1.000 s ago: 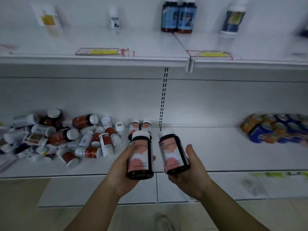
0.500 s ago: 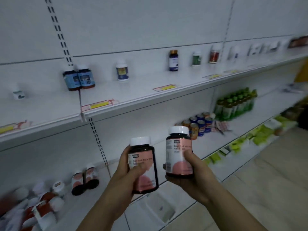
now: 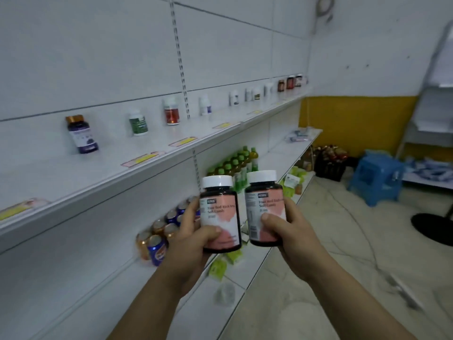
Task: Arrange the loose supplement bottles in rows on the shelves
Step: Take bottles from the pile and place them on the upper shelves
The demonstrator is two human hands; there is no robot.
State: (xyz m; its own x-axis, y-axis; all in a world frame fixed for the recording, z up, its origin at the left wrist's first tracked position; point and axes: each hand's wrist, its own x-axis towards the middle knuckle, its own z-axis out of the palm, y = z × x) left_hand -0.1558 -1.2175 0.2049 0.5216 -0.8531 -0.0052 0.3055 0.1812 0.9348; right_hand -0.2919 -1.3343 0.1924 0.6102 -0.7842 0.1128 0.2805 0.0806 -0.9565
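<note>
Shelving [image 3: 105,175]: smooth white boards along our left, with single round jars [image 3: 138,123] standing apart on the upper one.
Left hand [image 3: 188,241]: we curl fingers and thumb round the left bottle [image 3: 220,217] — a dark glossy cylinder, white cap, pink label, upright.
Right hand [image 3: 294,231]: we grip the right bottle [image 3: 264,204], its twin, just beside it — both in the air, off the shelves.

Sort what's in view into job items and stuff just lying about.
Job: left pink-label bottle in the left hand; right pink-label bottle in the right hand; upper shelf; purple-label bottle.
Lying about: soda cans; green drink bottles; blue stool.
</note>
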